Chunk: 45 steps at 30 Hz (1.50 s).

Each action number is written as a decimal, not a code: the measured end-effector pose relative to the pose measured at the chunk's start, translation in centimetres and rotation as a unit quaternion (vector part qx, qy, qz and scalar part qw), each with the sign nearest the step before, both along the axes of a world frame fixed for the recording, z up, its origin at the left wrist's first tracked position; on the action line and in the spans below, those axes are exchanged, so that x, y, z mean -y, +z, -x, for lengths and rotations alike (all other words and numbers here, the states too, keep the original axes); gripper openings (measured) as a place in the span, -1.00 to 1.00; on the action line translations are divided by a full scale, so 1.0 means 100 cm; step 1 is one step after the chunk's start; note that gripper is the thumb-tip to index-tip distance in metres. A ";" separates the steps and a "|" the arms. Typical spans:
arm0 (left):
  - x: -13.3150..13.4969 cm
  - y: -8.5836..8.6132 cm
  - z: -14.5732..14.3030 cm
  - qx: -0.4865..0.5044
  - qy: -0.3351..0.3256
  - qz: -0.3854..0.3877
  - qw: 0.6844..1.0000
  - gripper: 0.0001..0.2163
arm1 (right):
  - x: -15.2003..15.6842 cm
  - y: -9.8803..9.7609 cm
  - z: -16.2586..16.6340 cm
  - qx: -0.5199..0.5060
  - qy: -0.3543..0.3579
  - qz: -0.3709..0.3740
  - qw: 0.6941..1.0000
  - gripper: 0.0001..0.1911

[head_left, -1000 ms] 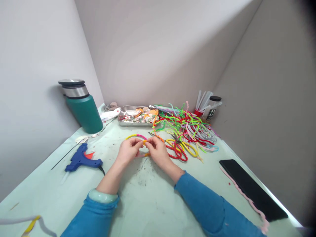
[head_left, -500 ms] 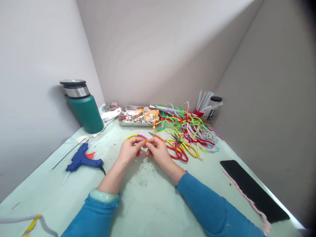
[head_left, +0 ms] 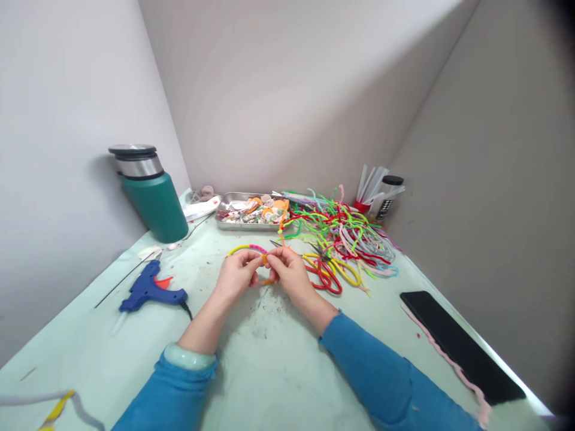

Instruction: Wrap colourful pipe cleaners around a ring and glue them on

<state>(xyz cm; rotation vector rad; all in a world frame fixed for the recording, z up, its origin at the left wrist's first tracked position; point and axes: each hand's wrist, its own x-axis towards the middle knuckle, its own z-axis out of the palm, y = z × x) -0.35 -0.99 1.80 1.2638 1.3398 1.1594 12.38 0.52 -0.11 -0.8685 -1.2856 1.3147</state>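
My left hand (head_left: 237,275) and my right hand (head_left: 290,274) meet fingertip to fingertip over the middle of the pale green table (head_left: 269,365). Both pinch a small orange piece on a bent pipe cleaner (head_left: 249,248) of yellow and pink that arcs up behind my left fingers. Its lower end shows between the two hands, just above the table. Red-handled scissors (head_left: 322,273) lie just right of my right hand.
A blue glue gun (head_left: 150,291) lies at the left, with a green flask (head_left: 151,194) behind it. A metal tray (head_left: 249,214) of small decorations and a heap of coloured pipe cleaners (head_left: 345,233) sit at the back. A black phone (head_left: 460,344) lies right.
Both hands stay together on the pipe cleaner. The fingers have shifted slightly on the orange piece; nothing else has moved.
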 end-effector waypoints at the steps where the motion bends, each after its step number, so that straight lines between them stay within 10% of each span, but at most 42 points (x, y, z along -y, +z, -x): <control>1: 0.000 0.001 0.000 -0.007 0.000 -0.001 1.000 -0.81 | 0.000 0.000 0.000 0.005 -0.001 0.001 1.000 -0.85; 27: 0.001 0.002 0.005 -0.068 -0.087 -0.005 0.994 -0.82 | -0.004 0.001 -0.013 0.084 0.047 -0.045 0.994 -0.85; 45: 0.004 0.006 0.008 0.024 -0.083 0.035 0.996 -0.74 | -0.004 0.006 -0.022 -0.054 0.167 0.104 0.979 -0.77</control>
